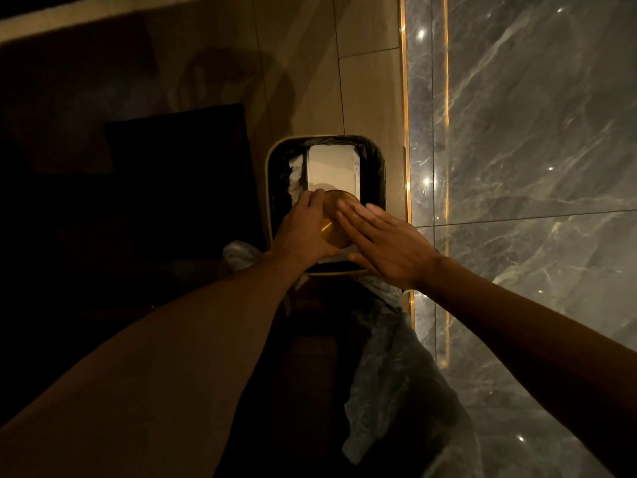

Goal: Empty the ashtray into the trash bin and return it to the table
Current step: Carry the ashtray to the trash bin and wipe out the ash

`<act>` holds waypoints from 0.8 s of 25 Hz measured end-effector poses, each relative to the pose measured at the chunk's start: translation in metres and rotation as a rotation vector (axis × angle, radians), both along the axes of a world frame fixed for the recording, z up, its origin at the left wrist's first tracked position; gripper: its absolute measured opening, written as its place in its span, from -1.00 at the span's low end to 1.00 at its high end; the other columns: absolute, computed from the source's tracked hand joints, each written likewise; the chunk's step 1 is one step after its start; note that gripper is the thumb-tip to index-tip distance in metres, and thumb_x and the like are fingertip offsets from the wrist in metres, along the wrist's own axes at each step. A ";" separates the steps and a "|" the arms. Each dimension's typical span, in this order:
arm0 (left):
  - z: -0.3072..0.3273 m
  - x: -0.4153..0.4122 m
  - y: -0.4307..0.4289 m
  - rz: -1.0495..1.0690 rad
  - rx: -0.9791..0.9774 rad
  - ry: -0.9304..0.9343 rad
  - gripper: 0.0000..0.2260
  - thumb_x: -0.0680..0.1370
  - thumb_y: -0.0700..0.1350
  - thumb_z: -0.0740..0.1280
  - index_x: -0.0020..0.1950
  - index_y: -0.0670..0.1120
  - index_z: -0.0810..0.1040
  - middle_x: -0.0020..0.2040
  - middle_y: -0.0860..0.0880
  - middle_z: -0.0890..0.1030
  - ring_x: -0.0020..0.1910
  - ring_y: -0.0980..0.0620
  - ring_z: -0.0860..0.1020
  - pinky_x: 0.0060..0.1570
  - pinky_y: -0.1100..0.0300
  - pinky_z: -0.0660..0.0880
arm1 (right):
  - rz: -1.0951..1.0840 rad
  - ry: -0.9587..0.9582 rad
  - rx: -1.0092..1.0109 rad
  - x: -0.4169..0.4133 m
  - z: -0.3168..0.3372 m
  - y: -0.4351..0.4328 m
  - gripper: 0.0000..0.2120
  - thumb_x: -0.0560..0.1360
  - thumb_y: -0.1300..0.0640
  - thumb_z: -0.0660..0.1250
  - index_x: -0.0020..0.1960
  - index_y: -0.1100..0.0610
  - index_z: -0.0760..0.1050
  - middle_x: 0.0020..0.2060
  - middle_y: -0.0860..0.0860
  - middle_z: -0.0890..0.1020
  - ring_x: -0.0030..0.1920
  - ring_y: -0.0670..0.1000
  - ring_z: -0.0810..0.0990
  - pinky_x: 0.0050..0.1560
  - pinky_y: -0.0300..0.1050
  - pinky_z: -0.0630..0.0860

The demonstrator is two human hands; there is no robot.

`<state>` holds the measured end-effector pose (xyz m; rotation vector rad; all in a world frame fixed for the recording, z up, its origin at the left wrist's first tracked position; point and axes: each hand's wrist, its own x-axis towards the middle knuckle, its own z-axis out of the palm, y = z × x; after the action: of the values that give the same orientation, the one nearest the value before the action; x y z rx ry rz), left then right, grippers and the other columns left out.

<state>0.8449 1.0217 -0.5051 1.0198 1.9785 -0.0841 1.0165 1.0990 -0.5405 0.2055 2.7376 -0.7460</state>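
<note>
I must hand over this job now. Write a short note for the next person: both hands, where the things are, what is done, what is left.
Left hand: grips the gold ashtray by its left edge, held bottom-up over the trash bin.
Right hand: open and flat, fingers lying on the ashtray's underside; it grips nothing.
Bin: on the floor beside the marble wall, dark liner, a white box and crumpled paper inside.
Done: ashtray carried to the bin and turned over. Whether it is fully empty cannot be seen.
Left: finish emptying, turn it upright, return it to the table, which is not in view.
</note>
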 end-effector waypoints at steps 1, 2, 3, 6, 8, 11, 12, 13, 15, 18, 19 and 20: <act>0.000 0.000 0.000 -0.007 -0.004 0.009 -0.08 0.26 0.01 0.60 0.49 -0.11 0.19 0.45 -0.10 0.28 0.37 -0.15 0.38 0.26 0.00 0.41 | -0.007 0.000 -0.011 -0.001 0.001 0.000 -0.35 0.64 -0.17 -0.24 0.54 0.26 0.05 0.53 0.23 0.15 0.54 0.16 0.07 0.51 0.14 0.16; 0.000 0.000 0.000 -0.005 -0.005 0.014 -0.08 0.26 0.01 0.60 0.49 -0.11 0.19 0.45 -0.10 0.28 0.37 -0.15 0.38 0.25 0.01 0.41 | -0.003 0.001 -0.016 -0.001 0.002 -0.001 -0.35 0.64 -0.16 -0.23 0.54 0.26 0.05 0.53 0.23 0.15 0.54 0.16 0.08 0.51 0.14 0.17; 0.000 0.000 0.001 0.010 -0.001 0.009 -0.08 0.26 0.01 0.60 0.49 -0.12 0.19 0.45 -0.10 0.28 0.37 -0.15 0.38 0.25 0.02 0.41 | -0.003 0.006 -0.002 -0.001 0.001 0.000 -0.36 0.65 -0.15 -0.20 0.54 0.27 0.04 0.53 0.23 0.14 0.54 0.16 0.07 0.52 0.13 0.15; 0.000 0.000 0.002 0.013 0.010 -0.004 -0.08 0.27 -0.01 0.60 0.50 -0.12 0.18 0.45 -0.11 0.28 0.38 -0.15 0.37 0.27 0.01 0.39 | -0.008 -0.006 -0.016 -0.002 0.003 -0.002 -0.34 0.64 -0.18 -0.24 0.54 0.26 0.06 0.53 0.23 0.15 0.54 0.17 0.09 0.51 0.14 0.17; 0.000 0.001 0.003 0.025 -0.001 -0.007 -0.07 0.27 0.02 0.59 0.50 -0.12 0.18 0.45 -0.11 0.28 0.39 -0.15 0.36 0.29 0.01 0.38 | -0.028 -0.021 -0.016 -0.003 0.002 -0.002 -0.33 0.63 -0.18 -0.27 0.54 0.27 0.07 0.53 0.23 0.16 0.54 0.17 0.10 0.52 0.13 0.16; 0.001 0.002 0.003 0.023 -0.006 -0.008 -0.06 0.26 0.04 0.59 0.50 -0.13 0.18 0.45 -0.12 0.28 0.39 -0.16 0.36 0.29 0.00 0.38 | -0.036 -0.024 -0.032 -0.007 0.001 -0.003 -0.33 0.64 -0.18 -0.25 0.54 0.26 0.07 0.53 0.23 0.15 0.55 0.17 0.09 0.51 0.15 0.18; 0.001 0.002 0.003 0.024 -0.003 -0.015 -0.06 0.26 0.05 0.59 0.50 -0.13 0.18 0.46 -0.12 0.28 0.40 -0.16 0.35 0.29 0.00 0.38 | -0.031 -0.021 -0.033 -0.006 -0.001 -0.003 -0.34 0.64 -0.18 -0.23 0.54 0.26 0.05 0.54 0.22 0.13 0.55 0.16 0.06 0.52 0.13 0.14; 0.001 0.002 0.003 0.023 0.007 -0.021 -0.06 0.26 0.05 0.59 0.50 -0.13 0.19 0.45 -0.12 0.28 0.39 -0.16 0.36 0.28 0.00 0.38 | -0.036 -0.021 -0.031 -0.005 -0.002 -0.002 -0.34 0.64 -0.18 -0.21 0.55 0.26 0.04 0.54 0.21 0.11 0.55 0.15 0.03 0.53 0.12 0.11; 0.000 0.002 0.002 0.003 0.015 -0.013 -0.07 0.26 0.06 0.60 0.49 -0.12 0.19 0.45 -0.12 0.29 0.38 -0.16 0.37 0.27 0.00 0.39 | -0.029 -0.026 -0.025 -0.006 -0.001 -0.002 -0.33 0.64 -0.19 -0.24 0.55 0.25 0.04 0.54 0.21 0.11 0.56 0.16 0.04 0.53 0.13 0.12; -0.001 0.002 0.004 0.033 0.001 -0.029 -0.05 0.26 0.06 0.59 0.51 -0.12 0.17 0.45 -0.12 0.28 0.39 -0.15 0.36 0.29 0.01 0.38 | -0.017 -0.027 0.008 -0.004 -0.001 -0.002 -0.35 0.64 -0.17 -0.21 0.55 0.26 0.05 0.54 0.22 0.13 0.55 0.15 0.03 0.54 0.09 0.06; -0.001 0.002 0.004 0.028 0.000 -0.022 -0.05 0.26 0.06 0.59 0.51 -0.12 0.17 0.45 -0.12 0.28 0.39 -0.15 0.36 0.29 0.00 0.39 | -0.009 -0.022 0.019 -0.004 -0.002 -0.002 -0.35 0.64 -0.17 -0.22 0.54 0.26 0.05 0.54 0.23 0.13 0.55 0.16 0.04 0.54 0.08 0.05; -0.001 0.002 0.004 0.017 0.000 -0.013 -0.05 0.26 0.06 0.60 0.50 -0.12 0.18 0.44 -0.12 0.29 0.38 -0.16 0.37 0.28 0.00 0.40 | -0.006 -0.027 0.011 -0.005 -0.001 -0.001 -0.34 0.64 -0.18 -0.25 0.55 0.26 0.04 0.54 0.23 0.13 0.55 0.17 0.05 0.54 0.09 0.06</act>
<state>0.8467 1.0261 -0.5059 1.0008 1.9751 -0.0673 1.0114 1.0979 -0.5415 0.2241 2.7175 -0.7247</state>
